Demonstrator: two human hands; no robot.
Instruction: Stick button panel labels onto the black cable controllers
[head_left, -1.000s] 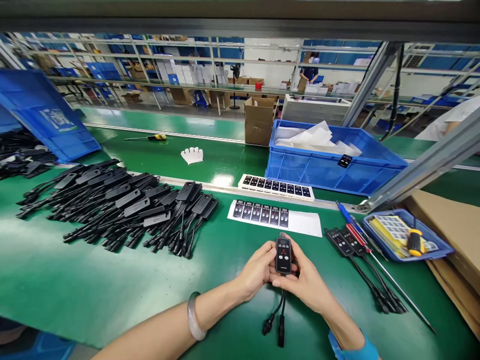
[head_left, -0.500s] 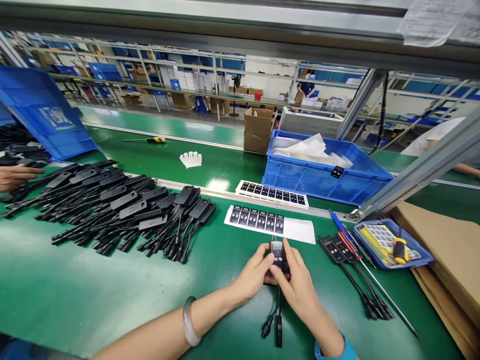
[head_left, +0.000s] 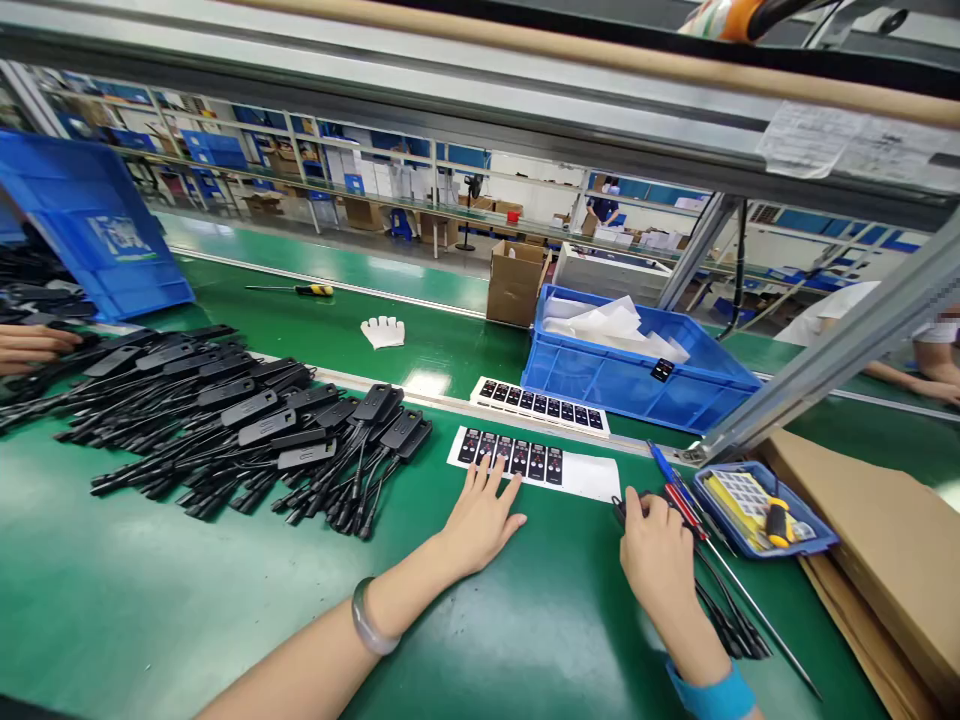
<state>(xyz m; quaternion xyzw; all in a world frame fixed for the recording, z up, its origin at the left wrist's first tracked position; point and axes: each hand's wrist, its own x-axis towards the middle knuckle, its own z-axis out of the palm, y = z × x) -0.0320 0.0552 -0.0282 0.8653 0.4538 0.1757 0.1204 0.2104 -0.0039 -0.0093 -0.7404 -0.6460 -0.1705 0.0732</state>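
Left fingers (head_left: 495,474) partly overlap the label sheet (head_left: 589,475).

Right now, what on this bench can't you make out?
All in the head view:
Black cabled devices: mostly behind the right hand.
Rectangular black labels: printed wording too small.
Blue plastic crate: floor hidden by near wall, white sheets.
Co-worker's bare hand: cut off by left edge.

White glove (head_left: 383,332) | yellow-handled screwdriver (head_left: 313,290) near it | open carton (head_left: 515,285) | fan (head_left: 473,187) beyond
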